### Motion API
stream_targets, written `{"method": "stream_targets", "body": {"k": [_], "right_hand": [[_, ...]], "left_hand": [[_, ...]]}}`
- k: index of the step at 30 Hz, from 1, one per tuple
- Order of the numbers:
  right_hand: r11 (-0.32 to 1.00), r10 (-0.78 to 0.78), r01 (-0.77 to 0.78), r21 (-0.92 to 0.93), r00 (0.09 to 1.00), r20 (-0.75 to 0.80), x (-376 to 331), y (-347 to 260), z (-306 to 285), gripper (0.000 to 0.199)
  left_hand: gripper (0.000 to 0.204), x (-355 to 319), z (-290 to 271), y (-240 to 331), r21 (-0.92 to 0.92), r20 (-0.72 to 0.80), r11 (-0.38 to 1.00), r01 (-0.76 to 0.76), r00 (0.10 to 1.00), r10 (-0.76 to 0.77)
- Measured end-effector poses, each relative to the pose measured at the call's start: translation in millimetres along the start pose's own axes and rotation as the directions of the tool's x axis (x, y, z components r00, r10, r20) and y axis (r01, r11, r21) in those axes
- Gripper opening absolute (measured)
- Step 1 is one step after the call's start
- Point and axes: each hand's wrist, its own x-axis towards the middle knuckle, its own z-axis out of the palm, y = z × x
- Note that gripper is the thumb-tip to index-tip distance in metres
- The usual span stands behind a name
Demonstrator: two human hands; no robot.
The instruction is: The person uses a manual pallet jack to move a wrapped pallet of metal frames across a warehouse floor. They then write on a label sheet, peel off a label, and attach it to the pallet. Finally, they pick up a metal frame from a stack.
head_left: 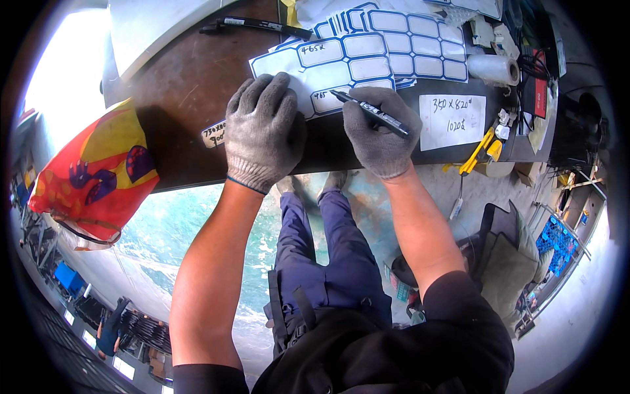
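Observation:
My right hand, in a grey knit glove, grips a black marker pen. Its tip meets a blue-bordered label on a white label sheet, where some handwriting shows. My left hand, gloved in the same grey, lies flat with its fingers stretched out over the sheet's left edge and the table. More label sheets are piled behind, partly overlapped. A second black marker lies at the table's far left. Partly under my left hand is a small handwritten tag.
On the dark table are a handwritten white paper, a yellow cutter and a roll of clear film. A red and yellow bag hangs by the left edge. A chair stands at right; another person is far off.

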Motion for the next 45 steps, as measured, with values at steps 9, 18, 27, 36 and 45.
{"method": "stream_targets", "body": {"k": [9, 18, 27, 36, 45], "right_hand": [[0.996, -0.055, 0.058, -0.062, 0.998, 0.043, 1.6, -2.5, -0.9, 0.012], [0.996, 0.084, -0.084, -0.017, 0.996, -0.025, -4.8, -3.7, -3.8, 0.014], [0.993, -0.013, 0.01, -0.119, 0.999, -0.03, -0.2, -2.5, -1.2, 0.013], [0.996, 0.01, -0.011, -0.094, 1.0, -0.018, -4.0, 2.8, -1.1, 0.014], [0.999, -0.02, 0.019, -0.045, 1.0, -0.022, -4.6, 4.5, -3.6, 0.013]], "left_hand": [[0.038, -0.8, -0.2, 0.4, 0.015, 0.02, 1.0, 0.012, 1.0, -0.012], [0.038, -1.4, 0.2, -1.4, 0.002, 0.005, 1.0, 0.0, 1.0, 0.0], [0.038, -0.8, -0.6, 0.7, 0.018, 0.014, 1.0, 0.01, 1.0, -0.01], [0.036, -1.2, -0.3, -0.1, 0.007, 0.017, 1.0, 0.014, 1.0, -0.014], [0.036, 0.0, -1.0, 1.2, 0.02, 0.036, 1.0, 0.015, 0.999, -0.015]]}}
